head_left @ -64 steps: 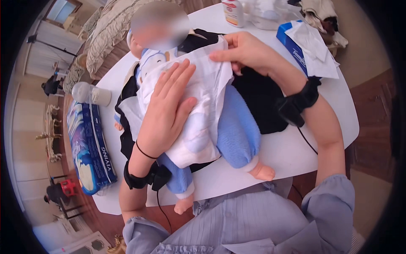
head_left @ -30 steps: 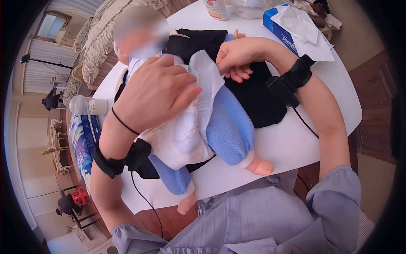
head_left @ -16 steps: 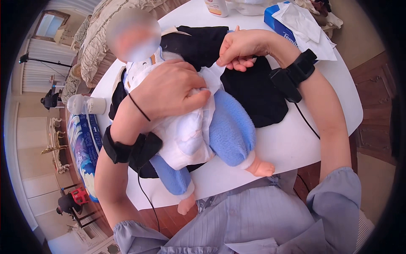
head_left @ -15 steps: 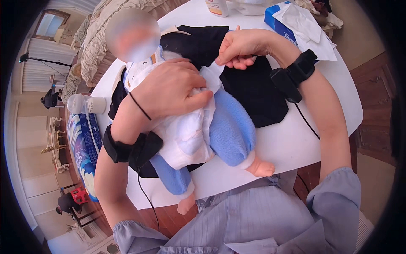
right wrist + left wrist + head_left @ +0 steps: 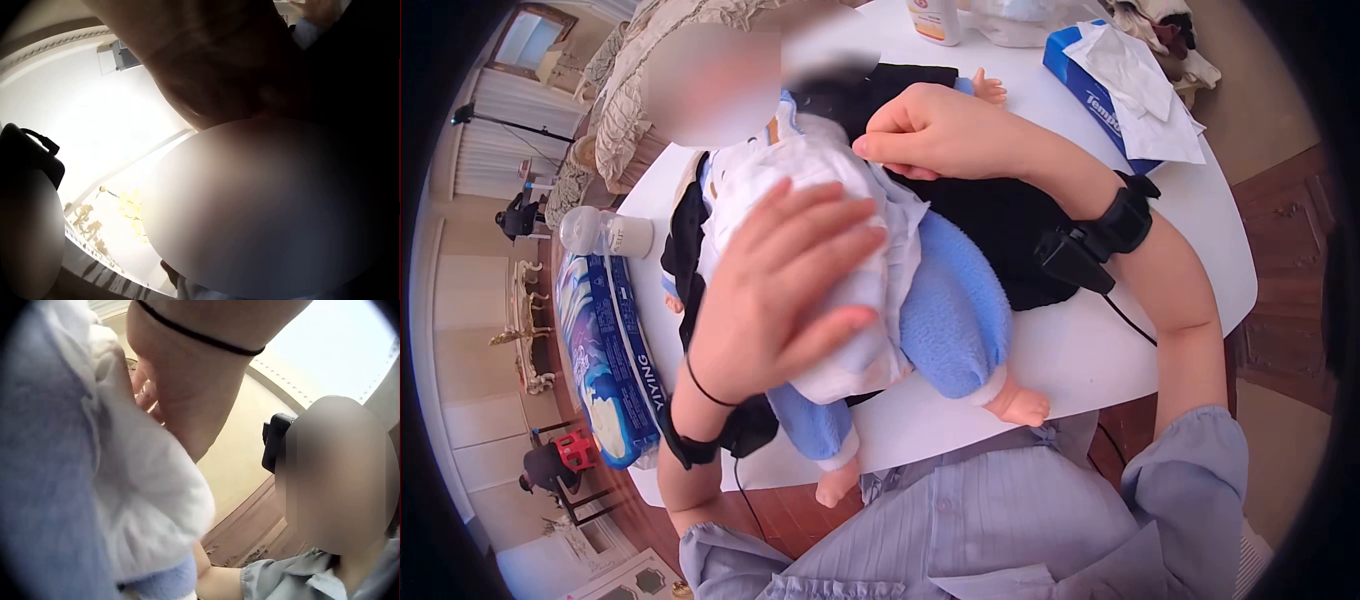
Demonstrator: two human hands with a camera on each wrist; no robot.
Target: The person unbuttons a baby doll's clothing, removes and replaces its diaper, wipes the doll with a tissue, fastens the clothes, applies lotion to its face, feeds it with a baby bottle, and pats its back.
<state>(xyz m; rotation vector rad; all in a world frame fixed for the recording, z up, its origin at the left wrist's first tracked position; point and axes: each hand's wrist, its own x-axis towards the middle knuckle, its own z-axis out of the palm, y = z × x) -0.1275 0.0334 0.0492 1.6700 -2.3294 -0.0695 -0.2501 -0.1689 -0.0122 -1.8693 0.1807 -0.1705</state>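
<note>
- noted the nappy [image 5: 865, 365] spread over the front of the doll [image 5: 955, 300], with the doll on its back, on black cloth [image 5: 1020, 230], on the counter [image 5: 1100, 350].
- saw the left grip [image 5: 785, 290] with fingers spread over the nappy, curled round nothing; could not tell the force of any pressing.
- saw the right grip [image 5: 935, 135] with fingers bent and thumb close to forefinger, near the nappy's upper right edge; could not tell of anything pinched there.
- feared a crooked fit, from pulling at one side of the nappy with too little weight from the left grip.
- feared a torn edge, from tugging hard on such thin-looking material.
- judged the wing [image 5: 908, 205] likely to fold under or come loose, given its crumpled look.
- worried over a slide of the doll towards the near edge, through a downward tug, with one foot [image 5: 837, 487] out past the counter.
- worried too about a snag of the cable [image 5: 1130, 320], from a wide reach by the right grip.
</note>
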